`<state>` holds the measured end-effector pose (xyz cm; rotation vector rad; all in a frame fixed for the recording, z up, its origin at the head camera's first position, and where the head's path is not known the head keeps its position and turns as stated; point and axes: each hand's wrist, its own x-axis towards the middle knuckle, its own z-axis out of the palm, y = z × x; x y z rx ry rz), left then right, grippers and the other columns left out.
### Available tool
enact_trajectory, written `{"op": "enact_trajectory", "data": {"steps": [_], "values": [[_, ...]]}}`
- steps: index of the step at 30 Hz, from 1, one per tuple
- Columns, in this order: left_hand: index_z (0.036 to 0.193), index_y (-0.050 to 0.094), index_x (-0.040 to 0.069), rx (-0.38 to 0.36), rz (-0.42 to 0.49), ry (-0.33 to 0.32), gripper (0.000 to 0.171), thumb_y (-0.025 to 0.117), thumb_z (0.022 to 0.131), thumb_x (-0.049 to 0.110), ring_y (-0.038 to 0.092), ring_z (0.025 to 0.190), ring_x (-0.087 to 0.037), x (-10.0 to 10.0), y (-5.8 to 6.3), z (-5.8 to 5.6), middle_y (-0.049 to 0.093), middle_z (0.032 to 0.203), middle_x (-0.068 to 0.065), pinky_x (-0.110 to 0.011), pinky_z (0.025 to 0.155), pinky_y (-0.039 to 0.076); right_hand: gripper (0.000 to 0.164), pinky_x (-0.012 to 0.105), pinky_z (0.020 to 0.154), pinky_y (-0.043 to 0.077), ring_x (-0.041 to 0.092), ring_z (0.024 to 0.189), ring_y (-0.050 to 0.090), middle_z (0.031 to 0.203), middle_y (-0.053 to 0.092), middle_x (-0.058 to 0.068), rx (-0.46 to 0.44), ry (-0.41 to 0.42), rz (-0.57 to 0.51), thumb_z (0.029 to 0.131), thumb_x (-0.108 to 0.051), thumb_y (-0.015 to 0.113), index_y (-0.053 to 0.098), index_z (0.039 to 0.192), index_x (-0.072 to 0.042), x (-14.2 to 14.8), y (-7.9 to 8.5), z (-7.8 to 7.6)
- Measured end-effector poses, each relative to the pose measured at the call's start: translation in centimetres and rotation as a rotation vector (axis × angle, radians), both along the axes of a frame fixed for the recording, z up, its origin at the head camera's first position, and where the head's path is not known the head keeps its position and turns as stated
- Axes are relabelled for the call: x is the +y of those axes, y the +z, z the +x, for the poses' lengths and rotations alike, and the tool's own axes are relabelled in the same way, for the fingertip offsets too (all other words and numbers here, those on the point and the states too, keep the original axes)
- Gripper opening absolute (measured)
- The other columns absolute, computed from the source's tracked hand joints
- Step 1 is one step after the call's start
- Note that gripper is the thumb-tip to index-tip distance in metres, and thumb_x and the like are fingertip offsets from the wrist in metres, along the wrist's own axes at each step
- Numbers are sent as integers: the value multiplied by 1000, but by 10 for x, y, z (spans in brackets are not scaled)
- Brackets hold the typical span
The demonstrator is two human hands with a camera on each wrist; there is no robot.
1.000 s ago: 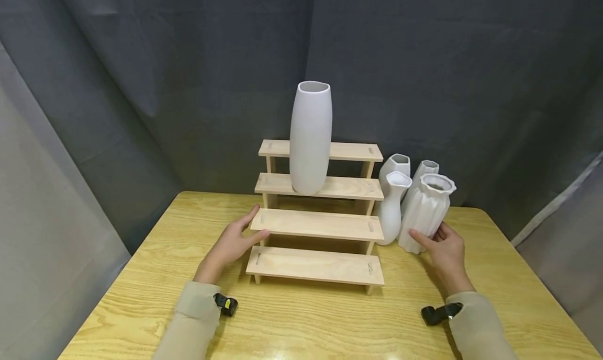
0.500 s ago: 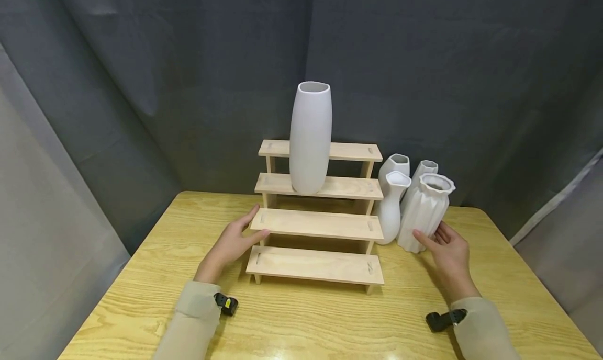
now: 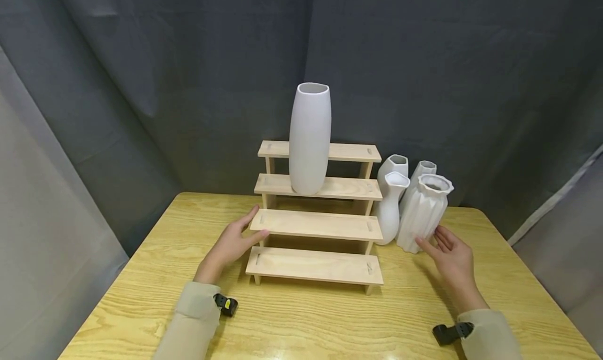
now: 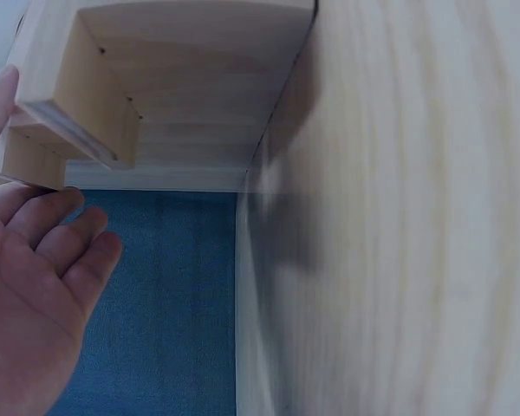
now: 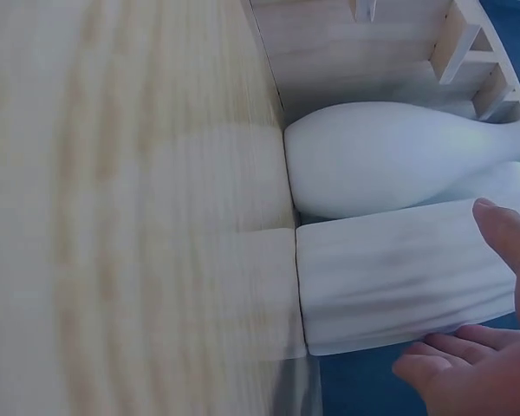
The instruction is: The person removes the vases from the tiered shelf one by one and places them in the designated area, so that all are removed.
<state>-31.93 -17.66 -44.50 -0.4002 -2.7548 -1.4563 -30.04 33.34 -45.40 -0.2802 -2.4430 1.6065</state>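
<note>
In the head view my left hand (image 3: 232, 243) rests at the left end of a stepped wooden display stand (image 3: 314, 265), its thumb at the front edge of one shelf. The left wrist view shows the fingers (image 4: 88, 269) loosely bent beside the stand's side pieces. At right, a white fluted vase (image 3: 424, 213) with a scalloped rim stands upright on the table. My right hand (image 3: 453, 259) is spread around its lower right side, thumb and fingers apart; the right wrist view shows the palm facing the fluted vase (image 5: 403, 277). A tall white vase (image 3: 310, 140) stands on the stand's second shelf from the top.
A narrow-necked white vase (image 3: 389, 216) stands between the stand and the fluted vase. Behind are a white vase with an angular mouth (image 3: 385, 167) and another slim white vase (image 3: 417, 178). A dark curtain (image 3: 212, 88) hangs behind the wooden table (image 3: 301, 323).
My right hand has loosened from the fluted vase and drawn back slightly to the right and toward me. The vase has stayed upright; my left hand has kept its place.
</note>
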Motion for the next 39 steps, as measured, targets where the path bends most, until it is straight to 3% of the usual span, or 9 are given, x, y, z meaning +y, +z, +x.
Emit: {"op": "enact_trajectory", "data": {"steps": [9,14,24,34,39], "values": [[157,22,35,2,3,2,85,62,87,64,29,143,-36,0,-1,0,20,160,9,-51,113,30,83,26,105,39,35,139,37,154,35,19,47,11,0,90,-37,73,32,154,-3,-2,1,12],[157,22,35,-2,11,2,86,62,87,64,29,143,-35,0,-1,0,20,160,8,-51,114,29,81,20,102,40,35,138,39,153,37,17,50,-7,35,90,-39,72,34,154,-5,-11,6,20],[157,21,33,-20,21,0,87,62,87,64,26,145,-32,0,-1,0,19,161,8,-49,115,27,76,19,98,44,33,133,46,148,46,16,101,13,23,90,-37,73,40,151,-4,-30,20,36],[158,22,30,-2,19,-6,87,62,87,64,26,145,-31,0,0,0,19,160,9,-48,115,27,65,15,92,47,11,117,59,137,55,22,224,75,-59,89,-21,77,50,142,3,-51,30,44],[158,22,30,5,19,-6,87,63,88,63,27,144,-31,0,-1,0,20,160,7,-49,115,27,62,17,92,48,10,115,61,135,57,23,260,112,-81,88,-18,77,51,140,6,-63,38,48]]}}
